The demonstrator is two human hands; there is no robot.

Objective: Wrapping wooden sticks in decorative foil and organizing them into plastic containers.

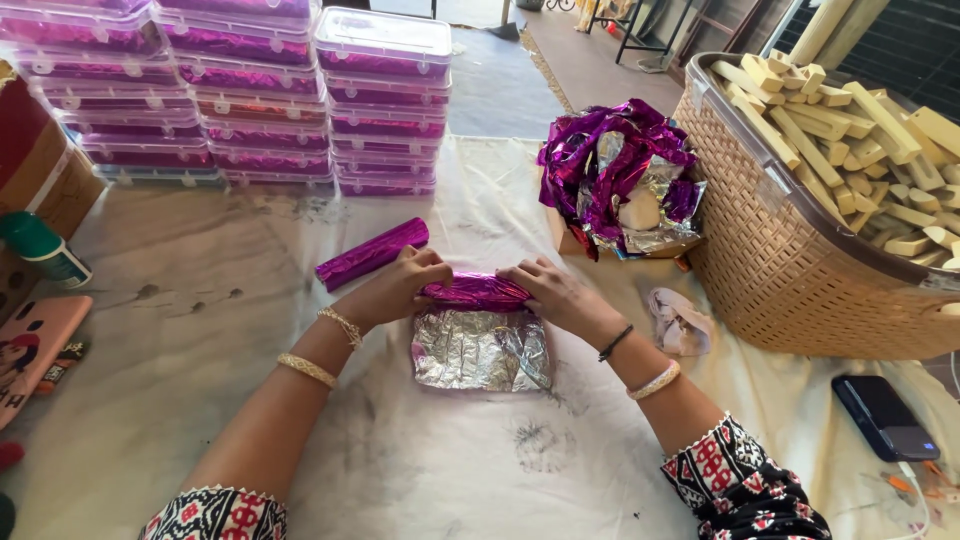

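Observation:
On a white cloth, my left hand (398,287) and my right hand (552,292) grip the two ends of a half-rolled bar in purple foil (476,291). The loose part of its foil sheet (478,350) lies silver side up toward me. A finished purple-wrapped bar (371,253) lies just beyond my left hand.
Stacks of clear lidded boxes (384,100) filled with purple bars stand at the back. A pile of crumpled purple foil sheets (620,170) sits beside a tan woven basket (790,270) of bare cream bars. A dark phone (884,417) lies right; a pink phone (35,345) and green-capped bottle (40,248) left.

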